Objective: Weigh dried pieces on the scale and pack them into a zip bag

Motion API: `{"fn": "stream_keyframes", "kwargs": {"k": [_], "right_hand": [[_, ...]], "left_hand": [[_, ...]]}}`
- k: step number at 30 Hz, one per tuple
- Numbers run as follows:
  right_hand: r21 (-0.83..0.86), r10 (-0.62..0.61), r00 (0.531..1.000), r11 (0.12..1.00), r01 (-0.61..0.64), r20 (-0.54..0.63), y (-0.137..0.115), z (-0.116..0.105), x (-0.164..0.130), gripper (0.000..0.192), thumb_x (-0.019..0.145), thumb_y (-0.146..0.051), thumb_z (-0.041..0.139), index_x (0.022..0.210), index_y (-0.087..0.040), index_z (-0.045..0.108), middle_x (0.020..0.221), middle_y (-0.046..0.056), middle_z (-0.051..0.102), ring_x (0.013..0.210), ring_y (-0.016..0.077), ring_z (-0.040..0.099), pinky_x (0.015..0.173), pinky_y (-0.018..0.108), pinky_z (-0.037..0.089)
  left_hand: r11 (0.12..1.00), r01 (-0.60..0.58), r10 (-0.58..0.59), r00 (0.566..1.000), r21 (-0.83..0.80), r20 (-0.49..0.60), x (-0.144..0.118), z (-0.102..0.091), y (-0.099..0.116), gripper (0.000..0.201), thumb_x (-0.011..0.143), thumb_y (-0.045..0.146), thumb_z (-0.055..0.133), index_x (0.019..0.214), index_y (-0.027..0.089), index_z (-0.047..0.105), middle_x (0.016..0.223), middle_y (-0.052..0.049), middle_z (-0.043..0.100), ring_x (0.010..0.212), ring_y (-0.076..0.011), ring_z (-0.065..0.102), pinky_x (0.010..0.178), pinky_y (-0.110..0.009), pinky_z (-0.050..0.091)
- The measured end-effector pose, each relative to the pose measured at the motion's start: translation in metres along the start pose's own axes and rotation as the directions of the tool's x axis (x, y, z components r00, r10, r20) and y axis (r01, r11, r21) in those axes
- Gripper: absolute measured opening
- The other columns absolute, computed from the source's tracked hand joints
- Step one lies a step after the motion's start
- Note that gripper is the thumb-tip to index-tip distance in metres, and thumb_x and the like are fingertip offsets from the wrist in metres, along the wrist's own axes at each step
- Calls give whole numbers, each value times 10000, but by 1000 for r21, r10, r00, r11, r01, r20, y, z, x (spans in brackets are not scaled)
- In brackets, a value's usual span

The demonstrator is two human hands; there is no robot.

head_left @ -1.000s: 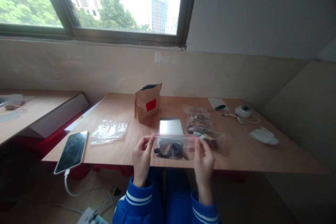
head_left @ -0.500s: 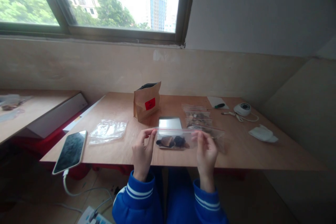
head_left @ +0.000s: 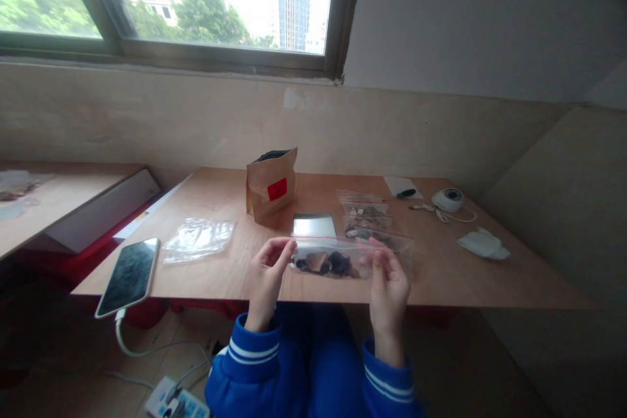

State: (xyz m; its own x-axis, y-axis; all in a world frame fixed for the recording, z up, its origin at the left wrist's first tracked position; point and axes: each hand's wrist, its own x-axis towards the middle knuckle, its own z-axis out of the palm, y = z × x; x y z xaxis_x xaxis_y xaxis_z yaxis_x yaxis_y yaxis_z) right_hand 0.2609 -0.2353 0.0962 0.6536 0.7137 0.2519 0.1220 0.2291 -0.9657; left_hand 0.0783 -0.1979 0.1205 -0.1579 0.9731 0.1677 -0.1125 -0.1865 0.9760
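A clear zip bag (head_left: pixel 361 266) with dark and brown dried pieces inside is stretched between my hands above the table's front edge. My left hand (head_left: pixel 267 274) pinches its upper left corner, and my right hand (head_left: pixel 389 287) pinches along the red-lined top at the right. Behind the bag lies a flat, shiny rectangular thing (head_left: pixel 312 225), partly hidden by it. Farther back on the right, several similar filled zip bags (head_left: pixel 366 210) lie in an overlapping row.
A brown paper pouch (head_left: pixel 272 189) with a red label stands open-topped. Flat clear bags (head_left: pixel 200 240) lie at left, near a phone (head_left: pixel 130 277) on a charging cable. At right are a green-handled screwdriver (head_left: pixel 406 193), a white dome camera (head_left: pixel 447 200) and a white crumpled item (head_left: pixel 484 245).
The view has shifted slightly. My right hand has moved a little right with the bag, whose contents now show farther right and more fully. Both hands keep their pinch.
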Motion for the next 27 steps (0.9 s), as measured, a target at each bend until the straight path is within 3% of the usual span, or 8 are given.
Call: {"fn": "stream_keyframes", "kwargs": {"k": [6, 12, 17, 22, 27], "right_hand": [[17, 12, 998, 1000, -13, 59, 0, -4, 0, 450, 793, -577, 625, 905, -152, 722, 877, 120, 758, 743, 228, 702, 694, 337, 564], [111, 23, 988, 993, -41, 155, 3, -4, -1, 341, 744, -490, 719, 856, -169, 725, 943, 111, 760, 853, 250, 712, 766, 364, 570], [132, 29, 994, 990, -43, 104, 3, 1, -5, 302, 773, -457, 703, 853, -166, 715, 904, 101, 761, 785, 227, 706, 710, 338, 569], [145, 6, 997, 989, -18, 82, 3, 4, -7, 273, 781, -434, 702, 850, -170, 711, 856, 76, 752, 712, 193, 681, 667, 306, 557], [124, 5, 999, 992, -11, 53, 7, 4, -9, 272, 770, -430, 711, 824, -164, 702, 806, 61, 735, 721, 192, 677, 686, 312, 557]], "left_hand": [[999, -36, 37, 999, -33, 15, -2, -2, 2, 228, 741, 386, 716, 761, 179, 622, 705, -4, 645, 678, -144, 619, 623, -228, 492], [999, -33, 33, 999, -30, -3, -3, -5, -5, 216, 778, 381, 689, 807, 174, 634, 755, -14, 660, 750, -150, 621, 710, -243, 492], [994, 3, 4, 998, -111, 60, -4, -6, -12, 225, 790, 388, 683, 866, 179, 653, 783, -7, 658, 759, -135, 604, 718, -228, 481], [999, 4, -2, 999, -46, 33, -5, -3, -15, 224, 749, 380, 725, 780, 164, 677, 715, -8, 656, 707, -141, 607, 661, -229, 481], [1000, 10, -10, 999, 4, 31, -3, -9, -20, 222, 758, 375, 717, 827, 164, 701, 827, -40, 714, 831, -179, 649, 774, -270, 506]]}}
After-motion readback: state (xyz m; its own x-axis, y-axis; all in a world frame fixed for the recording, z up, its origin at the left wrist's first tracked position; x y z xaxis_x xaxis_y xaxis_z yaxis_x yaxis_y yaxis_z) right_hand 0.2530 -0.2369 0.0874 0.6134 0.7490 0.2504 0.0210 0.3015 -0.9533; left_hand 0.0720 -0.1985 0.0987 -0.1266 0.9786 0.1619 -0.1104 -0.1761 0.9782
